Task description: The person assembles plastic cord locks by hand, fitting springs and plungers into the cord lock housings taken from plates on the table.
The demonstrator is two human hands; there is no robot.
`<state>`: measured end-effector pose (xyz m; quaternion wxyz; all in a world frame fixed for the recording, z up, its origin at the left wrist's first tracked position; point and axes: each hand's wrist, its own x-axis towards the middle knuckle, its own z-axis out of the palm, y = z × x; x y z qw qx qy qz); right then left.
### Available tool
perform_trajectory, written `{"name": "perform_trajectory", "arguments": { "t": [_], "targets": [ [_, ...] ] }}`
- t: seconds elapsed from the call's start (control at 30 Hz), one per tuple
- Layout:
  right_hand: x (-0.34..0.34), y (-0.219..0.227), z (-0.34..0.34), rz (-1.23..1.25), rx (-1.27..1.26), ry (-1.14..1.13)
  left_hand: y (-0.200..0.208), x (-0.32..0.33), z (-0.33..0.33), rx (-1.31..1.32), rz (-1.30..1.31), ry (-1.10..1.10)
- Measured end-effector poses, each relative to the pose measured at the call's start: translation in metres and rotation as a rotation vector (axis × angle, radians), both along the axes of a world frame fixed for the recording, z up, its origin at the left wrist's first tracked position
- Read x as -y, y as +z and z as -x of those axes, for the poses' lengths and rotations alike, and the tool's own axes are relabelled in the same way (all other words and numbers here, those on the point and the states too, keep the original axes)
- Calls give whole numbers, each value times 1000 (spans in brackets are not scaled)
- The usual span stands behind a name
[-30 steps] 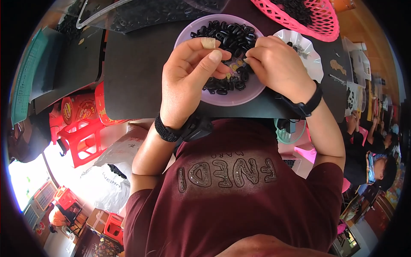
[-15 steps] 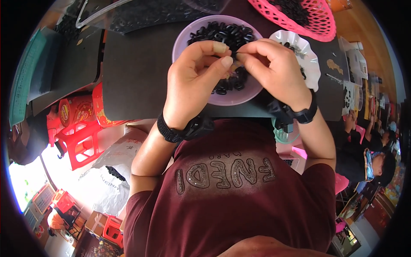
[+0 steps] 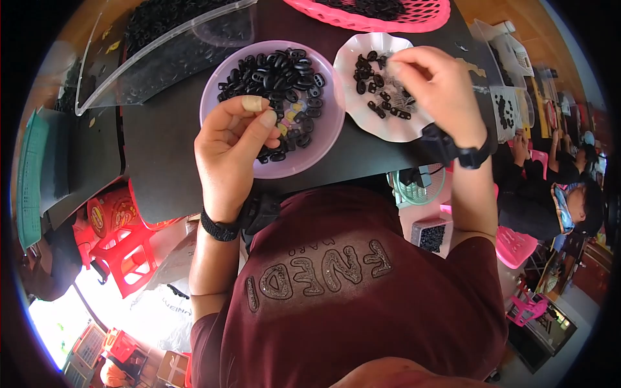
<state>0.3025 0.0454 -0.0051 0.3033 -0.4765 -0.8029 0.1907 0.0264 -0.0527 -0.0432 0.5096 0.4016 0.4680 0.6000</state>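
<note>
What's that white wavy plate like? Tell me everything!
The white plate has a scalloped rim and looks smooth, maybe plastic. It sits upright on the dark table, close beside the purple bowl. Small black pieces and a wispy, see-through heap lie in it. The right hand is over its right side; whether it touches is unclear.

Across the maroon shirt (image 3: 362,323) runs a row of large, dark-outlined capital letters (image 3: 307,279) (glittery inside), with a smaller line of lettering (image 3: 303,247) just beside it; grey capitals (image 3: 176,306) mark the white plastic bag (image 3: 177,331), and print on the red packaging (image 3: 111,213) at left is too small to read
</note>
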Motion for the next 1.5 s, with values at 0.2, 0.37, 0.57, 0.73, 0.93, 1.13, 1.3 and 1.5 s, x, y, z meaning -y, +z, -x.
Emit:
{"name": "perform_trajectory", "arguments": {
  "t": [0.2, 0.37, 0.57, 0.73, 0.93, 1.13, 1.3, 1.5],
  "targets": [
    [-27, -18, -44, 19, 298, 147, -4, -1, 1, -30, 17, -4],
    [-40, -26, -40, -18, 358, 388, -5, 0, 4, -84, 35, -8],
    [-47, -25, -45, -112, 414, 308, -2, -1, 1, -74, 46, 11],
    [-43, -12, -44, -17, 433, 247, -5, -1, 2, -84, 59, 1],
    [-52, -28, -45, -97, 502, 306, -5, 0, 3, -85, 48, -17],
    [-57, -23, -34, -39, 642, 315, -2, 0, -2, -99, 60, 22],
    [-61, -21, -28, 80, 644, 291, 2, -1, -1, -48, 82, 25],
    [-12, 0, -1, 498, -227, 118, 3, -6, -3, 142, 89, 16]
  ]
}}
